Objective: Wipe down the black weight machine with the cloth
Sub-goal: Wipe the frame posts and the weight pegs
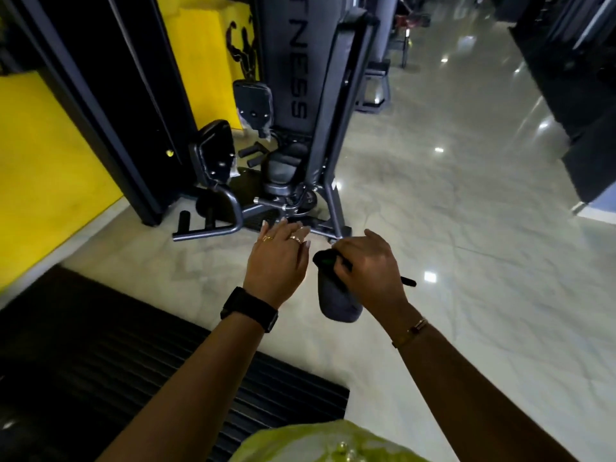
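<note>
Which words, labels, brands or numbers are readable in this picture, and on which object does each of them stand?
"NESS": large dark letters running lengthwise along the grey cover of the black weight machine; the letters before them are cut off or too dim near the top edge.
Yellow wall panel: only a black figure drawing, no letters.
Wristwatch: dark face, nothing readable.
</note>
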`<action>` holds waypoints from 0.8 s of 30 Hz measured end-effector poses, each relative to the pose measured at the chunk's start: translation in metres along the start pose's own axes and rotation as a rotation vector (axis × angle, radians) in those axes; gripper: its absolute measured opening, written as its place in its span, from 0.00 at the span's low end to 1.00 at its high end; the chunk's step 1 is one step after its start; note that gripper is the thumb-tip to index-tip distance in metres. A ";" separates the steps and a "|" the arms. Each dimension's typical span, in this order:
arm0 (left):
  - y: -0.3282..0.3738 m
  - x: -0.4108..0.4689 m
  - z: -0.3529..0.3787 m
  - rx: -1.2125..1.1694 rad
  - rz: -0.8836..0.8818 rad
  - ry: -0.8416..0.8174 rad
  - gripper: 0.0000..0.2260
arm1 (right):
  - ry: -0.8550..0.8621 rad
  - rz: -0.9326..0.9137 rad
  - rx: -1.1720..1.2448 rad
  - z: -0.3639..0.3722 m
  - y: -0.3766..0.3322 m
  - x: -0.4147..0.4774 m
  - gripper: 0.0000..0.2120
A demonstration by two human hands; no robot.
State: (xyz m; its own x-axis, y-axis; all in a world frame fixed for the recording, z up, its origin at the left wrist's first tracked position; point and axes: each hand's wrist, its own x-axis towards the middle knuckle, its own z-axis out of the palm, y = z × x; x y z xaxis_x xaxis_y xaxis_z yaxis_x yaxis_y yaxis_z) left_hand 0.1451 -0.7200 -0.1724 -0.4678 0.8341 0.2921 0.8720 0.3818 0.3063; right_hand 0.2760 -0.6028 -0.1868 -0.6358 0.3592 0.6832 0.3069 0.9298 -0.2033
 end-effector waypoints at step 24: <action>-0.236 0.034 -0.061 0.104 -0.551 0.217 0.20 | -0.155 -0.417 0.429 0.208 -0.129 0.187 0.13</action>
State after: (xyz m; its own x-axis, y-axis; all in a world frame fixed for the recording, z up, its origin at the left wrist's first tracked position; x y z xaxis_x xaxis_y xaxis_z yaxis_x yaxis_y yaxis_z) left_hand -0.0856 -0.8060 -0.1796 -0.8639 0.4062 0.2978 0.4974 0.7808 0.3780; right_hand -0.0297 -0.6387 -0.1791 -0.7464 -0.0635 0.6625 -0.2812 0.9323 -0.2275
